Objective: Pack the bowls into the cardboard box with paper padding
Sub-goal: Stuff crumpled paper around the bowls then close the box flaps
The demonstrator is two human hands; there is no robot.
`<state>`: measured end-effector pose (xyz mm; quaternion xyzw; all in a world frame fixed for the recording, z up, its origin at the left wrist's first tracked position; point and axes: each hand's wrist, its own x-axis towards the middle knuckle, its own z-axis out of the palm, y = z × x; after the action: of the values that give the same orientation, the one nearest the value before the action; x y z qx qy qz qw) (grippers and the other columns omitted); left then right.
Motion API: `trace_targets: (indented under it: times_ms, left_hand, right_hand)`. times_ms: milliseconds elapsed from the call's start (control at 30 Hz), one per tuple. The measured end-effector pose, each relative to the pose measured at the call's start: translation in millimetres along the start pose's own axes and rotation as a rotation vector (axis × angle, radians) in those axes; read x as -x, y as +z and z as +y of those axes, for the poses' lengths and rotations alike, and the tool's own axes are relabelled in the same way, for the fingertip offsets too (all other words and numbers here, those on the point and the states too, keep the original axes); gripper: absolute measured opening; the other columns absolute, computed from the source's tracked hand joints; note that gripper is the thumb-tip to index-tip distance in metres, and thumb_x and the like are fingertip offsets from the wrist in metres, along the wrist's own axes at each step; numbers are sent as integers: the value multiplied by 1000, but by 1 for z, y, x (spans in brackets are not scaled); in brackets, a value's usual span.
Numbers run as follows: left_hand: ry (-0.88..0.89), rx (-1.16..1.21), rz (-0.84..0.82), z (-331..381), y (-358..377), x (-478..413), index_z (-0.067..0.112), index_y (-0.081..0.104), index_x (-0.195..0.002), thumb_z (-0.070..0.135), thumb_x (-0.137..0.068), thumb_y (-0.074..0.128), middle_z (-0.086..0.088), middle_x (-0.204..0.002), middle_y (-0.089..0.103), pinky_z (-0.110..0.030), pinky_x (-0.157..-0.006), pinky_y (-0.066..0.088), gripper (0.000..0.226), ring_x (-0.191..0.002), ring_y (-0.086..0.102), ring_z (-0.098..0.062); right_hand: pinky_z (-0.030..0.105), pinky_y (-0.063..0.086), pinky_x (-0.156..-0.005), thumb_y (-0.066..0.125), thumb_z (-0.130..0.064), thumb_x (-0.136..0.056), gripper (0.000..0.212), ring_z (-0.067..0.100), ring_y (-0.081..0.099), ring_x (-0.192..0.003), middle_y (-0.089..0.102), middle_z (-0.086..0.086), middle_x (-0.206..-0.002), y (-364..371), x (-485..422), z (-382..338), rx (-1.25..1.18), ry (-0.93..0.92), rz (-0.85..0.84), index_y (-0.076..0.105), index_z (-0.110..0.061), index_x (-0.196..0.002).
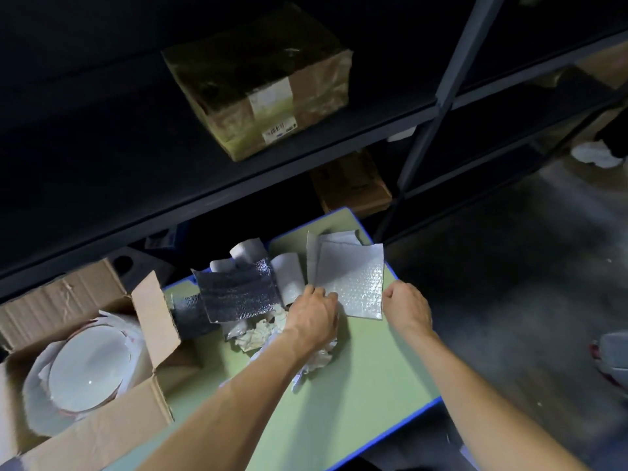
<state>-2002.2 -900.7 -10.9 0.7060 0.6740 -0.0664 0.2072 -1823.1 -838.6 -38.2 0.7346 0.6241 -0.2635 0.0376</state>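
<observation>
- Silvery padding sheet (351,278) flat on far-right part of green bench (356,379), long axis near-to-far.
- Left grip (312,316): fingers curled onto sheet's near-left edge, apparently pinching it.
- Right grip (407,305): curled, touching sheet's right edge; cannot tell if it has hold.
- Sheet lies between both grips.
- Cardboard box (102,433) at near left, flaps open, white bowl (86,365) inside on paper.
- Box is left of and nearer than sheet; left grip closer to it.
- Crumpled paper (261,333) beneath left wrist.
</observation>
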Motion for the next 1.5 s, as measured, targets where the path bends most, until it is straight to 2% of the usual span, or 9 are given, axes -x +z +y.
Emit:
trace_targets:
  times_ms: [233, 433, 667, 867, 1033, 1133, 1267, 1400, 1500]
  left_hand:
    - [-22, -5, -117, 1, -2, -3, 9, 45, -134, 29, -102, 40, -15, -126, 56, -41, -98, 44, 38, -118, 46, -31]
    - [-35, -50, -154, 5, 7, 0, 11, 48, -132, 28, -103, 37, -15, -127, 55, -41, -100, 44, 36, -122, 46, -31]
    - [-40, 122, 55, -3, -1, 9, 9, 39, -139, 27, -102, 37, -12, -130, 50, -38, -96, 42, 41, -117, 46, -28]
    - [-128, 533, 260, -5, -34, 26, 13, 25, -142, 41, -99, 50, -12, -111, 62, -42, -80, 47, 58, -99, 59, -33]
    - [-283, 859, 302, -24, -58, 63, 18, 39, -128, 45, -95, 58, -1, -111, 65, -34, -76, 51, 47, -93, 65, -23]
    - [-311, 933, 409, -42, -66, 97, 25, 47, -127, 36, -96, 57, 13, -109, 61, -21, -66, 47, 35, -89, 61, -6]
    - [-364, 919, 486, -73, -70, 142, 26, 59, -108, 34, -96, 52, 12, -96, 68, -31, -73, 53, 15, -85, 64, -10]
    - [-411, 942, 607, -98, -80, 189, 27, 60, -100, 34, -98, 52, 16, -86, 69, -24, -68, 50, 11, -81, 64, -4]
    - [-436, 995, 681, -114, -89, 219, 37, 51, -110, 30, -98, 54, 30, -84, 64, -5, -64, 42, 14, -81, 61, 8]
  right_hand:
    - [33, 42, -74, 62, -52, -88, 55, 33, 60, -109, 64, 13, -114, 4, 3, -9, -46, 69, -115, 56, -5, -113]
    - [31, 39, -62, 54, -19, -86, 7, 32, 56, -84, 60, 7, -88, 9, 15, -19, -118, 93, -99, 53, -13, -89]
    - [42, 54, -81, 43, -15, -82, 24, 31, 68, -85, 69, -4, -86, -21, 29, 0, -403, -28, -50, 56, -30, -95]
    - [36, 54, -70, 45, -7, -95, 24, 13, 71, -65, 67, -2, -81, -70, 61, -7, -591, -165, 15, 62, -23, -102]
    - [19, 55, -61, 47, -2, -97, 25, 11, 68, -64, 70, 11, -92, -85, 88, -37, -630, -295, -129, 64, -13, -112]
    - [30, 60, -71, 55, -8, -94, 19, 12, 67, -76, 72, 2, -90, -84, 108, -65, -569, -387, -196, 67, -19, -103]
    - [48, 54, -78, 62, -35, -86, 15, 22, 63, -81, 68, 5, -89, -72, 136, -112, -483, -532, -262, 61, -25, -97]
    - [9, 45, -69, 61, -23, -93, 18, -6, 62, -94, 69, -16, -102, -56, 169, -163, -484, -641, -303, 62, -30, -109]
    - [6, 44, -67, 60, -18, -92, 22, -12, 62, -89, 70, -21, -98, -42, 196, -200, -482, -709, -314, 62, -31, -110]
